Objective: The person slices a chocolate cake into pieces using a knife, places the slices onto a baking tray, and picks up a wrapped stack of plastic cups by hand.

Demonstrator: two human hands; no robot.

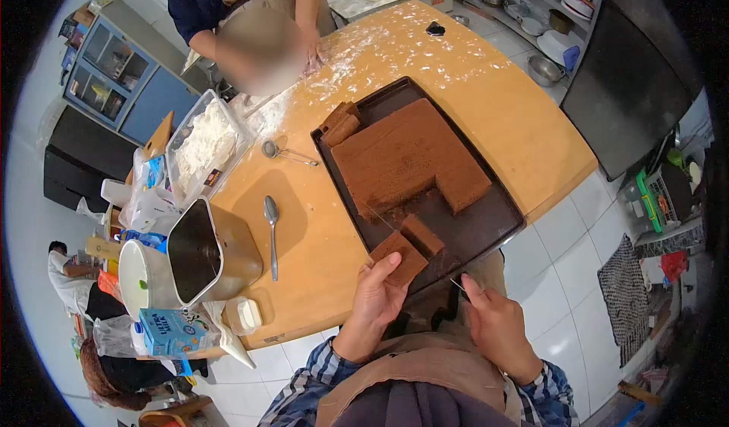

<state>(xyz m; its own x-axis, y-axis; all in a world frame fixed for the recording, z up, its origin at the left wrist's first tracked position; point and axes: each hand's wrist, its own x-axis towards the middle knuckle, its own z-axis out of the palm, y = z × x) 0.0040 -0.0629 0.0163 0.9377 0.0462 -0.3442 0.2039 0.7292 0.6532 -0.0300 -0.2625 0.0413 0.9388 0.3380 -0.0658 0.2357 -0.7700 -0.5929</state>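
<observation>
A large slab of brown, cocoa-dusted cake (402, 150) lies in a dark baking tray (478, 233), with a corner cut out of its near side. My left hand (376, 298) is closed on a cut piece of cake (400, 258), held over the tray's near edge. Beside that piece, another narrow cake piece (422, 235) stands in the tray. My right hand (490, 317) grips what looks like a knife (455, 282), of which only a short, thin metal part shows at the tray's near edge. More cut strips of cake (339, 124) sit at the tray's far left corner.
A spoon (272, 237) and a small strainer (288, 152) lie left of the tray. Along the left edge stand a deep metal tin (247, 248), a flour tub (203, 150) and a milk carton (178, 332). Across the table, a co-worker's hands (311, 51) rest near scattered flour.
</observation>
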